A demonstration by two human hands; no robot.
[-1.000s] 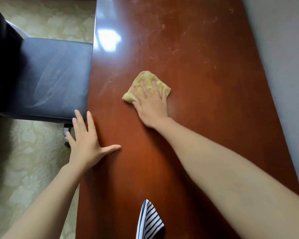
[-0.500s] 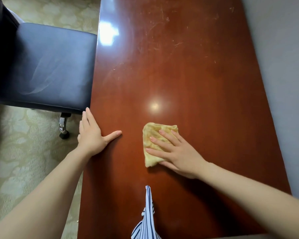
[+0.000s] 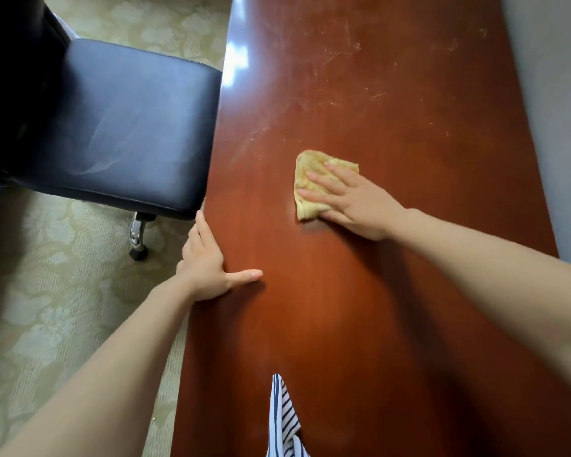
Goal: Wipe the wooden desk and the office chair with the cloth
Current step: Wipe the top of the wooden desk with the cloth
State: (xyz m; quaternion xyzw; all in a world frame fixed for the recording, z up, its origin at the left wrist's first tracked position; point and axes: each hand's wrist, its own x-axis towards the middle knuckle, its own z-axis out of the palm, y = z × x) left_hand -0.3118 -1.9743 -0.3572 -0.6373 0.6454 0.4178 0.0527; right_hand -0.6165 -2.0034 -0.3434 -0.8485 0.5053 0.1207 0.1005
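A folded yellow cloth (image 3: 305,173) lies on the glossy reddish-brown wooden desk (image 3: 393,103). My right hand (image 3: 353,201) presses flat on the cloth with straight fingers pointing left, covering its right half. My left hand (image 3: 208,263) rests on the desk's left edge, thumb stretched onto the top and fingers along the edge. The office chair (image 3: 122,127), with a black leather seat, stands against the desk's left side, just beyond my left hand.
A grey wall (image 3: 554,110) runs along the desk's right side. Patterned beige carpet (image 3: 47,308) covers the floor at left. A chrome chair leg with a caster (image 3: 137,237) shows under the seat. A striped garment (image 3: 284,420) hangs at the bottom edge.
My right hand drew the cloth toward me and turned sideways, then slid it a little farther away and right. My left hand stayed on the desk edge.
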